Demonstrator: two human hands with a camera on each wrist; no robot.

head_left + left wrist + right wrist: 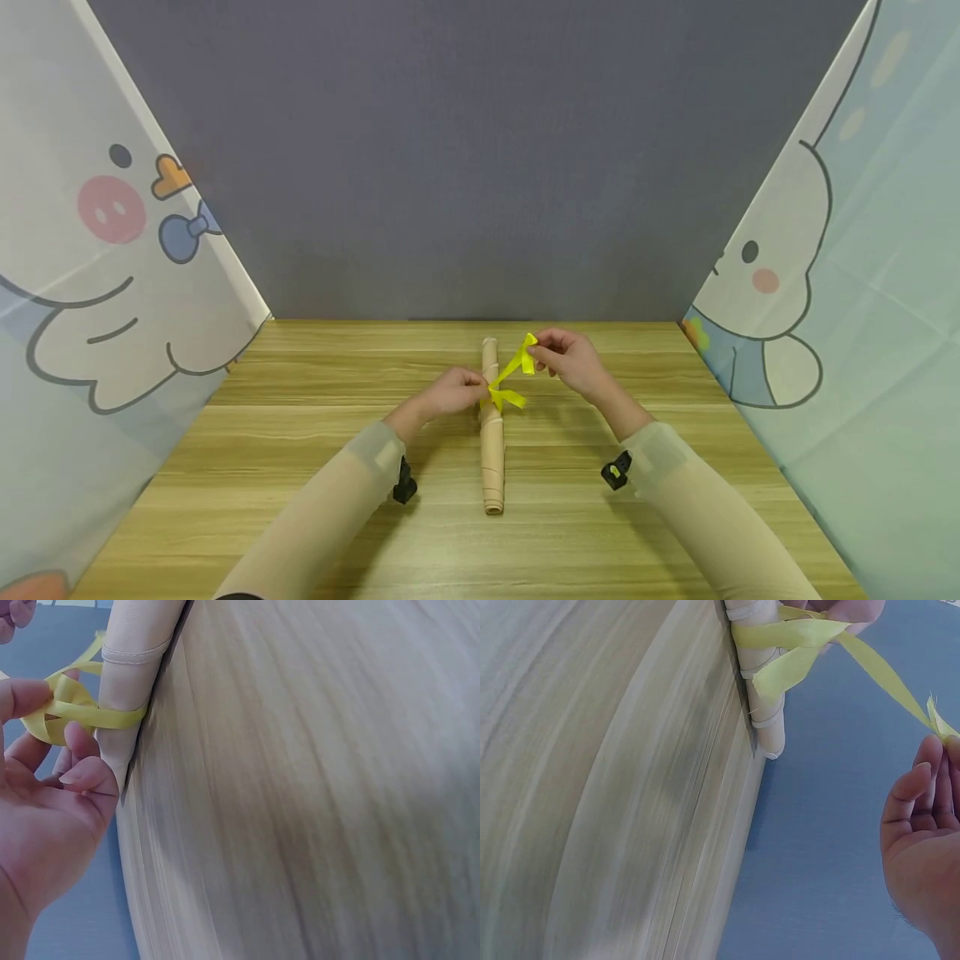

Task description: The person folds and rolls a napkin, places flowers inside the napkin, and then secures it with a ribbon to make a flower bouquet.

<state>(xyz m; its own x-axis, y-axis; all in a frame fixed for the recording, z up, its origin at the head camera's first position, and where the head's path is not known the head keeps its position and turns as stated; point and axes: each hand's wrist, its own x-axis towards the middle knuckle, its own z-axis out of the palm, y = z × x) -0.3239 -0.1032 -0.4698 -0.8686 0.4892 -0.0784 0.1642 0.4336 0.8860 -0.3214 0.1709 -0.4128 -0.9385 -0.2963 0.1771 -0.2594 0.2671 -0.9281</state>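
Observation:
A beige rolled-up piece of material (492, 462), stitched along its edges, lies lengthwise on the table. Round its middle goes a yellow ribbon (512, 398), looped, with one short tail hanging toward the right. My left hand (452, 392) pinches the ribbon at the roll's left side; in the left wrist view a yellow loop (71, 709) sits between thumb and fingers. Up and to the right, my right hand (572, 360) pinches the other end of the ribbon, which stretches slantwise from the roll. The right wrist view shows that ribbon end (939, 724) at the fingertips.
The wood-grain table (315, 492) extends around the roll on all sides. A dark grey panel (480, 167) stands behind it, and cartoon-printed cloths (75, 333) hang at left and right. Small black devices (617, 471) are strapped at both wrists.

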